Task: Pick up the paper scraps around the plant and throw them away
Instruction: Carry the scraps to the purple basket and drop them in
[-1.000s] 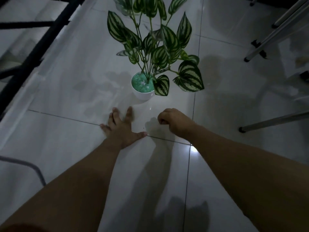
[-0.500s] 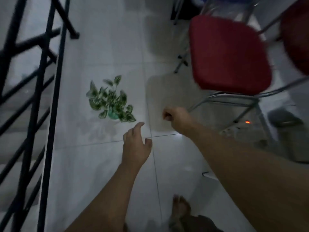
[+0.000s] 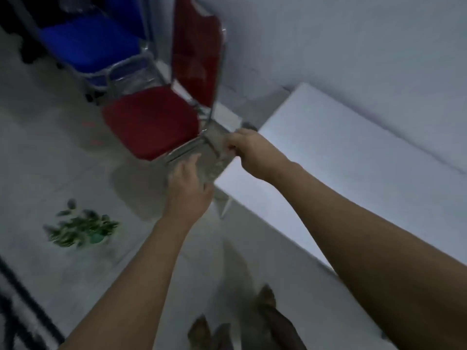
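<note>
- Reaching forward, both arms extended toward 12 o'clock over the white tiled floor [image 3: 50, 157]; frame is motion-blurred.
- Right hand [image 3: 249, 150] closed in a fist, fingers [image 3: 231, 147] curled tight; what is inside cannot be told, no paper scraps visible anywhere in view.
- Left hand [image 3: 188, 188] loosely open, fingers together pointing up-frame, holding nothing visible.
- Left hand sits at about 7 o'clock from the right hand, near but apart.
- Both hands are over a greyish translucent thing [image 3: 214, 160] between chair and bench; too blurred to identify, contact cannot be told.
- Plant [image 3: 80, 229] on the floor at 9 o'clock of the left forearm, well apart from both hands; green leaves, blurred.
- Red chair [image 3: 151, 120] at 11 o'clock of the hands, metal frame, seat edge just beside the left fingertips.
- Blue chair [image 3: 88, 44] behind it at 11 o'clock, farther off.
- White bench [image 3: 353, 160] at 3 o'clock, under the right forearm.
- Bare feet [image 3: 267, 299] at 6 o'clock on the floor.
</note>
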